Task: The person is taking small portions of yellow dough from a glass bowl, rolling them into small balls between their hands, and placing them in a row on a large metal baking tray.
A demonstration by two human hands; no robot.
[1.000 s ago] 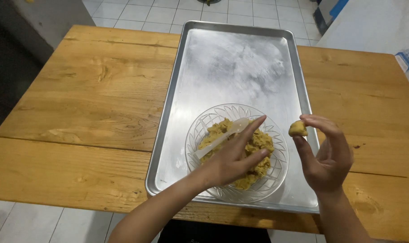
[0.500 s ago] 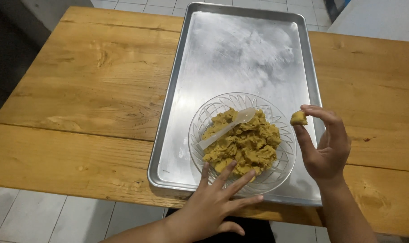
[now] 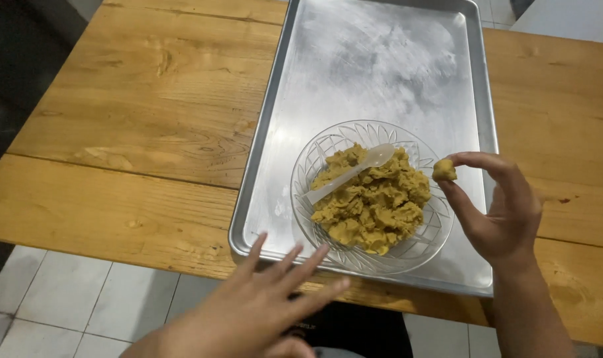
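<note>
A clear glass bowl (image 3: 328,147) of yellow-brown dough (image 3: 374,202) sits on the near end of a metal baking tray (image 3: 381,73). A white plastic spoon (image 3: 354,171) lies across the dough. My right hand (image 3: 497,212) hovers at the bowl's right rim and pinches a small dough piece (image 3: 444,170) between thumb and fingertips. My left hand (image 3: 261,308) is low in front of the table's near edge, fingers spread, holding nothing and pointing toward the bowl.
The tray lies on a wooden table (image 3: 135,132). White floor tiles (image 3: 56,305) show below the table's near edge. The far part of the tray is bare and streaked.
My left hand has left the dough in the bowl and drawn back toward me, below the table edge. My right hand keeps the dough piece in about the same place.
</note>
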